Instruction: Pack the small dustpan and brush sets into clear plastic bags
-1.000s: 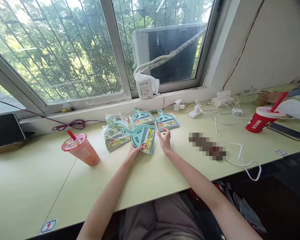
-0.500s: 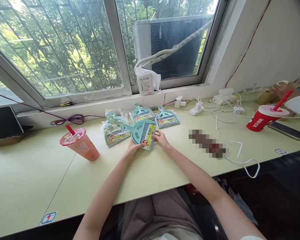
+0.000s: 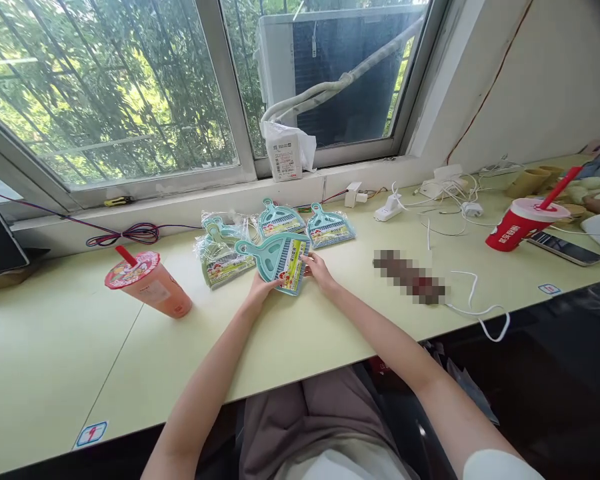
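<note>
A teal dustpan-and-brush set (image 3: 273, 257) with a yellow-green label is held over the table, its handle pointing left. My left hand (image 3: 263, 291) grips its lower edge, thumb on the front. My right hand (image 3: 317, 270) holds its right side by the label, fingers partly hidden behind it. Just behind lie more wrapped sets: a green one (image 3: 225, 260) at the left in clear plastic, a teal one (image 3: 279, 219) in the middle and another teal one (image 3: 330, 225) at the right.
A pink drink cup (image 3: 155, 287) stands on the left of the table (image 3: 180, 373). A blurred-out object (image 3: 409, 277) and white cable lie to the right. Farther right are a red cup (image 3: 517, 227), a phone (image 3: 566, 248), power strips and another person's arm.
The view has shifted slightly, so most things appear a little to the left. Both hands keep hold of the dustpan set. At the far right the other person's hand has moved.
</note>
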The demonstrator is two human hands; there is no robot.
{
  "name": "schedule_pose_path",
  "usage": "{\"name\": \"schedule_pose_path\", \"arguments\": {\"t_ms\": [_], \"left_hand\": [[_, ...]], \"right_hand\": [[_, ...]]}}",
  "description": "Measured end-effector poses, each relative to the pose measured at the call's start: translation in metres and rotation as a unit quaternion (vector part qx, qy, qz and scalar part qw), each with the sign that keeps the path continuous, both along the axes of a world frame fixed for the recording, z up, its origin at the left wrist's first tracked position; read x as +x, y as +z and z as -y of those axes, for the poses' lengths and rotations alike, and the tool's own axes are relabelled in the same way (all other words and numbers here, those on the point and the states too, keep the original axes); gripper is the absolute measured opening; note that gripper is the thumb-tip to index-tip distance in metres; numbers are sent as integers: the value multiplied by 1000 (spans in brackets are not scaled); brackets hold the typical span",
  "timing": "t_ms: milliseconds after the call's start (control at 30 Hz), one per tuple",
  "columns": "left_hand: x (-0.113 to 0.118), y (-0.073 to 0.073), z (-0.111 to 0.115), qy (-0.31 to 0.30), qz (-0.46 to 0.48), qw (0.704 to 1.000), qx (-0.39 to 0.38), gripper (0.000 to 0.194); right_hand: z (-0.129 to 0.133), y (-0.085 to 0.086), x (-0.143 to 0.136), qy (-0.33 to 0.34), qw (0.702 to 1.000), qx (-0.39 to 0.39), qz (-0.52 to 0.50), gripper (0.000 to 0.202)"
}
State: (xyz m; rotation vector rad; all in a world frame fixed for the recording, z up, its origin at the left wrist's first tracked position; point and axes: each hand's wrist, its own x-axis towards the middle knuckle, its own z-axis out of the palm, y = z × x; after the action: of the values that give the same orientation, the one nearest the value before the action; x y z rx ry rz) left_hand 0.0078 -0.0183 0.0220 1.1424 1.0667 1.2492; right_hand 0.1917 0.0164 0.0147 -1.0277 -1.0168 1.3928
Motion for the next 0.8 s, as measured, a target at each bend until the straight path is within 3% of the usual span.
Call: {"name": "schedule_pose_path", "arguments": {"t_ms": [333,600,800], "left_hand": [[0,-5,-3,-7,16,1000,-1,70],[0,-2,-1,-9,9,1000,-3,67],[0,1,1,-12,24,1000,-8,68]], "right_hand": [[2,1,2,12,1000,3,14,18],[5,4,2,7,1000,3,8,19],[6,6,5,40,999,17,10,29]]}}
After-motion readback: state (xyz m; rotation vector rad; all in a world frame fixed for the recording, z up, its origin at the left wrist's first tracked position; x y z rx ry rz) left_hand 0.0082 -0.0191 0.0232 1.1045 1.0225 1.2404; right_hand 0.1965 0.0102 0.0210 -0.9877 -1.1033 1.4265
